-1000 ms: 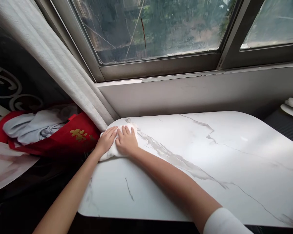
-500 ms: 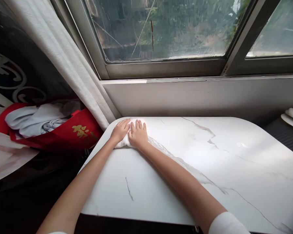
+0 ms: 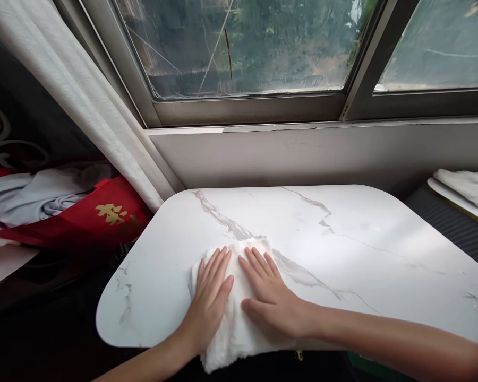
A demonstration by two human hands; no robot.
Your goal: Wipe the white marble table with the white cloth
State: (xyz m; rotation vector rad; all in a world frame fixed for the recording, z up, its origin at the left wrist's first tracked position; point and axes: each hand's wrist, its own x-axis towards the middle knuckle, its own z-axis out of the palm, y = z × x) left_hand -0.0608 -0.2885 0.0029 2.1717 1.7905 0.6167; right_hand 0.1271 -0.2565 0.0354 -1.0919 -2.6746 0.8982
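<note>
A white cloth (image 3: pixel 235 313) lies spread on the white marble-patterned table (image 3: pixel 155 254), its lower end hanging past the near edge. My left hand (image 3: pixel 212 300) rests flat on the cloth's left part, fingers stretched forward. On its right part my right hand (image 3: pixel 266 294) is pressed down with the fingers spread and the thumb pointing left. Both palms cover some of the cloth, and neither hand grips it.
A red bag (image 3: pixel 79 217) with pale clothes (image 3: pixel 43 193) stands left of the table, beside a white curtain (image 3: pixel 87 106). Behind is a window (image 3: pixel 242 48) above a low wall. At right, a folded white cloth (image 3: pixel 468 187) lies on a board over a dark ribbed surface (image 3: pixel 434 212).
Both hands have drawn the cloth from the table's far left corner back to the near edge. The cloth now shows more of its spread. The view has shifted slightly right.
</note>
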